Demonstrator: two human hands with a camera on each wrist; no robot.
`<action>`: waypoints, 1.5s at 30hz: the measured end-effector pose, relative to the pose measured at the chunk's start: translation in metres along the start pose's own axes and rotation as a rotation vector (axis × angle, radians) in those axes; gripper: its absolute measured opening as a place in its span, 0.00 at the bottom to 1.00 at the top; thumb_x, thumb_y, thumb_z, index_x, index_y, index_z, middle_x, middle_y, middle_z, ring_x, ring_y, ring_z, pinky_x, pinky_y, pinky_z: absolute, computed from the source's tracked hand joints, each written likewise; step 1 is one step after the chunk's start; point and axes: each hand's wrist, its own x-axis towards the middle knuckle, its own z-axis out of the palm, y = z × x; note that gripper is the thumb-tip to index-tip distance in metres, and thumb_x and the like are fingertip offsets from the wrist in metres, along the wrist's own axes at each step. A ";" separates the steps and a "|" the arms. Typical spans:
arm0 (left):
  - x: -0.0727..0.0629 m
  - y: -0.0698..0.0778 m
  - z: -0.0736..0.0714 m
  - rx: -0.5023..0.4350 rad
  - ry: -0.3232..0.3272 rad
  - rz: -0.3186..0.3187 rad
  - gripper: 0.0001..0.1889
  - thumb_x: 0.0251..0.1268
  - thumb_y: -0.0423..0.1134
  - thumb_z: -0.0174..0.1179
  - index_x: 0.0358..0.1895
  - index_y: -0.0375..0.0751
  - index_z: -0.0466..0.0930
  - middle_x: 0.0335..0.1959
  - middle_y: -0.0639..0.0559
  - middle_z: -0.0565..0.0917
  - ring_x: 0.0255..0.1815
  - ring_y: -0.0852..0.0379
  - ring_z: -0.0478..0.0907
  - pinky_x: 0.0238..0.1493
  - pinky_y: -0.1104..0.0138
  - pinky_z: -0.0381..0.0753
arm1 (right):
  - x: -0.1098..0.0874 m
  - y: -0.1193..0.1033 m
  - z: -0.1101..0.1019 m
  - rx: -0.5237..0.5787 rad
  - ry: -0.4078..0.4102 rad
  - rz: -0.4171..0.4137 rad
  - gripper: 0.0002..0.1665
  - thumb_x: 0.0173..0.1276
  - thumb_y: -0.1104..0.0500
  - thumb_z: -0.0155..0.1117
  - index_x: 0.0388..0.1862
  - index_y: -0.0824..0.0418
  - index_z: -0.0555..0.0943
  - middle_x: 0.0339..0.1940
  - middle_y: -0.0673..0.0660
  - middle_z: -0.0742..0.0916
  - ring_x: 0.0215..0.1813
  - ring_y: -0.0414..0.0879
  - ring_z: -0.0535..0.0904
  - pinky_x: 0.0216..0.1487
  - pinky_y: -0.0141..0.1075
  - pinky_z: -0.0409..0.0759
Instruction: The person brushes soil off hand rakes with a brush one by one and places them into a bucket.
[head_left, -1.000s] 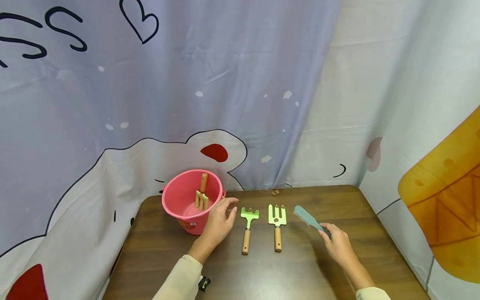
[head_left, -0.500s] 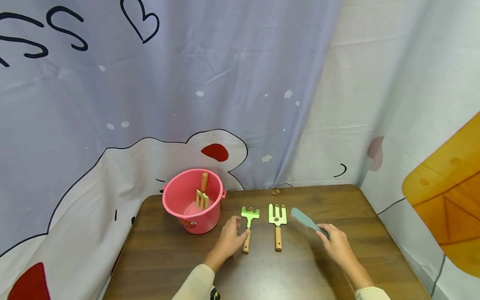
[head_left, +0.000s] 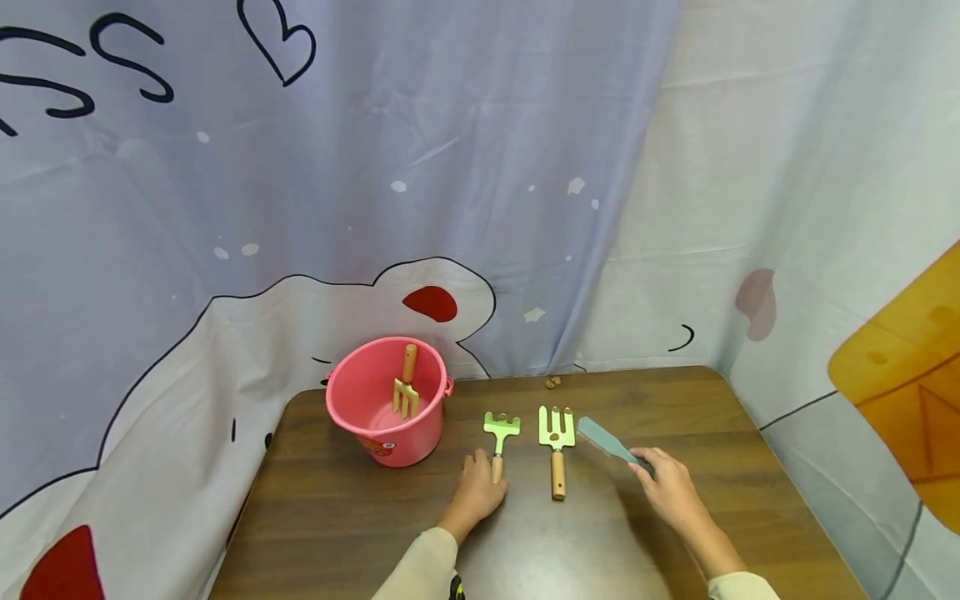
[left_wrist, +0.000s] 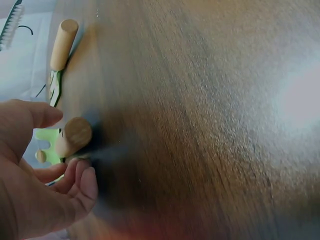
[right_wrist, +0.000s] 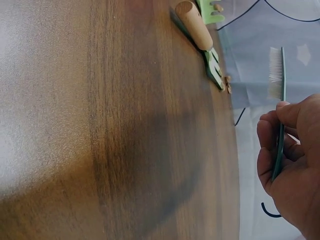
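Note:
My left hand (head_left: 478, 487) is at the wooden handle of a small green hand rake (head_left: 502, 426) lying on the table. In the left wrist view, my thumb (left_wrist: 47, 115) and bent fingers stand on either side of the rake handle (left_wrist: 74, 136), with a gap by the thumb. My right hand (head_left: 670, 486) grips the dark handle end of a blue-green brush (head_left: 603, 437), held above the table with its pale bristles (right_wrist: 275, 72) showing. Between the hands lies a green garden fork (head_left: 557, 433) with a wooden handle.
A pink bucket (head_left: 351, 400) stands at the table's back left, with a small fork (head_left: 406, 396) leaning inside it. Tiny brown pieces (head_left: 552, 382) lie at the back edge of the wooden table (head_left: 337, 508). A printed curtain (head_left: 480, 167) hangs behind.
My left hand has moved from beside the bucket, right and toward me, to the rake's handle. The brush in my right hand has shifted slightly left and down.

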 end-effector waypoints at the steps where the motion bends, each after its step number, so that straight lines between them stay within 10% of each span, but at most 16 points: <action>1: 0.000 0.001 0.001 0.010 0.009 0.002 0.24 0.52 0.36 0.73 0.48 0.31 0.72 0.36 0.41 0.74 0.33 0.45 0.75 0.36 0.50 0.78 | 0.000 0.000 0.000 -0.002 0.006 -0.005 0.13 0.67 0.68 0.71 0.50 0.70 0.85 0.43 0.62 0.89 0.46 0.60 0.87 0.46 0.56 0.85; 12: 0.002 0.011 0.004 0.119 0.025 -0.020 0.20 0.53 0.35 0.73 0.42 0.32 0.71 0.33 0.39 0.79 0.38 0.36 0.81 0.44 0.45 0.81 | -0.001 0.002 0.006 -0.011 0.011 -0.012 0.12 0.65 0.68 0.72 0.48 0.68 0.86 0.42 0.60 0.89 0.46 0.60 0.88 0.45 0.56 0.85; 25: 0.012 0.010 -0.004 -0.103 -0.046 -0.051 0.14 0.51 0.30 0.67 0.37 0.33 0.71 0.27 0.42 0.75 0.28 0.46 0.78 0.32 0.55 0.83 | -0.003 0.000 0.006 -0.013 0.016 -0.025 0.12 0.65 0.68 0.72 0.47 0.68 0.86 0.41 0.60 0.90 0.44 0.59 0.88 0.44 0.56 0.85; 32: 0.015 0.004 -0.008 -0.524 -0.212 -0.195 0.02 0.62 0.28 0.55 0.32 0.34 0.74 0.16 0.48 0.76 0.11 0.61 0.74 0.12 0.73 0.75 | -0.003 -0.001 0.005 -0.013 0.008 -0.023 0.11 0.65 0.69 0.72 0.47 0.67 0.86 0.40 0.59 0.89 0.43 0.57 0.88 0.43 0.53 0.86; 45: 0.011 -0.004 -0.014 -0.861 -0.381 -0.309 0.18 0.79 0.29 0.51 0.57 0.11 0.66 0.35 0.36 0.80 0.27 0.55 0.82 0.37 0.63 0.90 | -0.004 0.000 0.007 -0.020 -0.003 -0.038 0.11 0.64 0.68 0.73 0.46 0.68 0.86 0.39 0.58 0.89 0.42 0.56 0.88 0.42 0.51 0.86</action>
